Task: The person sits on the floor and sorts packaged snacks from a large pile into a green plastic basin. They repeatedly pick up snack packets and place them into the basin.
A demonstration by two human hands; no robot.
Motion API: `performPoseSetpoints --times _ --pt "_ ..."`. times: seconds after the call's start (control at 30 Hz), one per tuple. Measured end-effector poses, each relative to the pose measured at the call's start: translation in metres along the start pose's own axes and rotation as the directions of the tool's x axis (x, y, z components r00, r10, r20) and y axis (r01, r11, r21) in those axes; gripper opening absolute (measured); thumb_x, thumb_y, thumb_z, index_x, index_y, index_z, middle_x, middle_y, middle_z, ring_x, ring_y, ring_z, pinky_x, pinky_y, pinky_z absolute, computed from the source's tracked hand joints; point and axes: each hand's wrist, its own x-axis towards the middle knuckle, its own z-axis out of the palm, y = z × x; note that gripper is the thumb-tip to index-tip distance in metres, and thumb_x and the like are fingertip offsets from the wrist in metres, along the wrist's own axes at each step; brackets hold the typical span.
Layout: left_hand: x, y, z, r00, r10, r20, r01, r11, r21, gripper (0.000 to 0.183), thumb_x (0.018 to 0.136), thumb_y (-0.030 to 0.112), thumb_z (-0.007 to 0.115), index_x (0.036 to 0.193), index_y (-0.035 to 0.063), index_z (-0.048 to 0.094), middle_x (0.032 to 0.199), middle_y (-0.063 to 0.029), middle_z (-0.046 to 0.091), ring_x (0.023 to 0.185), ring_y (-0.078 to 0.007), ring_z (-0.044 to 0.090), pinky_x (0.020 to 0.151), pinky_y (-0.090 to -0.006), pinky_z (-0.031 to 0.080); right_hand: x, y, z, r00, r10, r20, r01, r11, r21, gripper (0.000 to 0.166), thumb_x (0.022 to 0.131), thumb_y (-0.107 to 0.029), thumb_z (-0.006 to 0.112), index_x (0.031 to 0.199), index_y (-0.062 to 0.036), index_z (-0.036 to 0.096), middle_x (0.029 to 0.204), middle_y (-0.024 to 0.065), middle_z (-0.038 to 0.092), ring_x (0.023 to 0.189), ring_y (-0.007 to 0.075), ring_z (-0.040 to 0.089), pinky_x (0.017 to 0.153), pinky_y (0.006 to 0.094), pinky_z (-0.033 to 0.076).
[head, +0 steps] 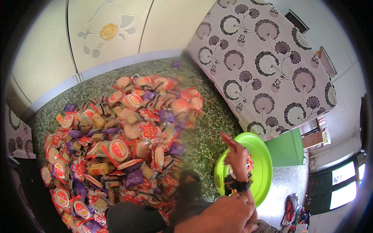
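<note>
My right hand (pixel 236 158) is stretched out above a lime-green plastic basin (pixel 263 174), its fingers extended and blurred, with a black band around the wrist. Inside the basin, partly hidden by this hand, lie some wrapped snack packets (pixel 249 163). Coming in from the lower left, my left hand (pixel 231 208) lies across my right forearm, its fingers curled by the grey sleeve (pixel 263 227). On the speckled floor left of the basin spreads a large heap of individually wrapped snacks (pixel 131 131): round wafers in clear and red wrappers, purple packets and yellowish cakes.
Cream cabinet doors (pixel 107 32) with a flower relief stand behind the heap. A table or similar piece under a floral cloth (pixel 262 64) rises at the upper right. A green bin (pixel 287 148) stands beside the basin. My dark-clothed knee (pixel 134 217) is at the heap's near edge.
</note>
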Motion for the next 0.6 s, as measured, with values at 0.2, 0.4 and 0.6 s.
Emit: performPoseSetpoints --times 0.2,0.4,0.6 --pt "0.001 0.003 0.0 0.998 0.0 0.065 -0.001 1.0 0.01 0.044 0.084 0.037 0.076 0.092 -0.0061 0.068 0.088 -0.0243 0.068 0.084 -0.0412 0.066 0.078 -0.0499 0.051 -0.046 0.021 -0.088 0.97 0.004 -0.243 -0.171 0.721 -0.671 0.046 0.089 -0.009 0.07 0.135 -0.0041 0.063 0.132 0.0183 0.064 0.123 0.039 0.059 0.105 0.0476 0.047" --pt "0.004 0.002 0.002 1.0 -0.018 0.012 0.018 1.0 0.025 0.041 0.084 0.036 0.075 0.088 -0.0052 0.069 0.088 -0.0242 0.068 0.086 -0.0408 0.067 0.078 -0.0492 0.052 -0.026 0.006 -0.01 0.985 -0.175 0.003 0.152 0.845 -0.514 0.053 0.081 -0.011 0.078 0.13 -0.0016 0.062 0.134 0.0223 0.058 0.129 0.0414 0.053 0.111 0.0479 0.042" --pt "0.001 0.002 -0.005 0.999 0.032 0.029 -0.03 0.998 -0.046 0.042 0.084 0.034 0.073 0.089 -0.007 0.069 0.093 -0.0251 0.07 0.09 -0.0416 0.068 0.083 -0.0509 0.052 -0.005 0.024 0.134 0.872 -0.263 0.413 0.395 0.876 -0.275 0.056 0.082 -0.022 0.078 0.133 -0.0056 0.061 0.126 0.0221 0.065 0.123 0.0405 0.057 0.107 0.0508 0.044"
